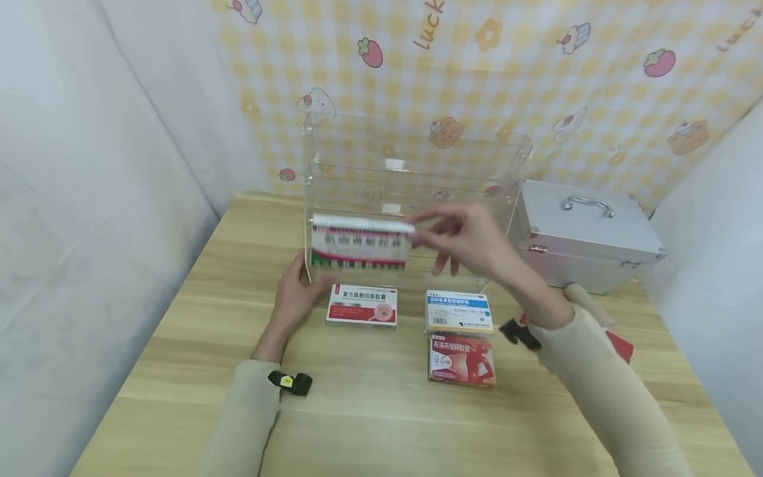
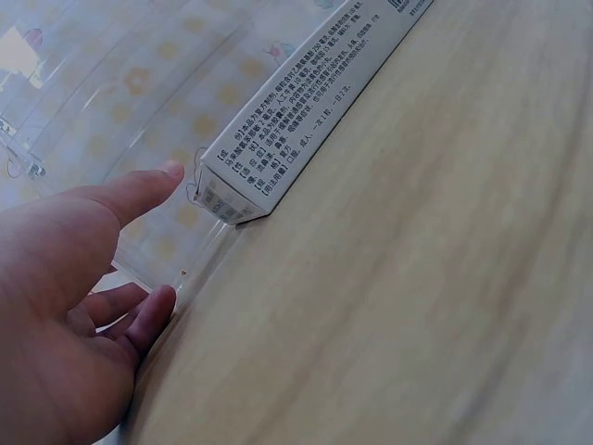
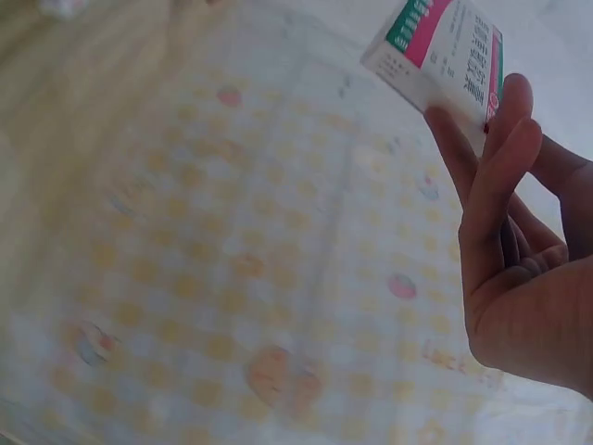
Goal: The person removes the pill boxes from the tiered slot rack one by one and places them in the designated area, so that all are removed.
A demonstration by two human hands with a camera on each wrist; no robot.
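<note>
My right hand (image 1: 471,242) pinches a white, pink and green medicine box (image 1: 360,245) by its right end. The box is raised before the lower front of a clear acrylic display rack (image 1: 411,162), its lettering blurred. In the right wrist view, the fingertips (image 3: 505,139) grip that box (image 3: 445,56). At the rack's lower left corner, my left hand (image 1: 295,291) holds the side, with thumb in front and fingers round the edge (image 2: 153,311). Just right of the left hand, a red-and-white medicine box (image 1: 361,305) lies on the table.
A blue-and-white medicine box (image 1: 457,311) and a red one (image 1: 461,360) lie front to back on the wooden table (image 1: 357,424). Behind my right forearm stands a silver case (image 1: 590,232). Something red (image 1: 620,346) is partly hidden by the right sleeve. A patterned cloth (image 1: 536,79) hangs behind.
</note>
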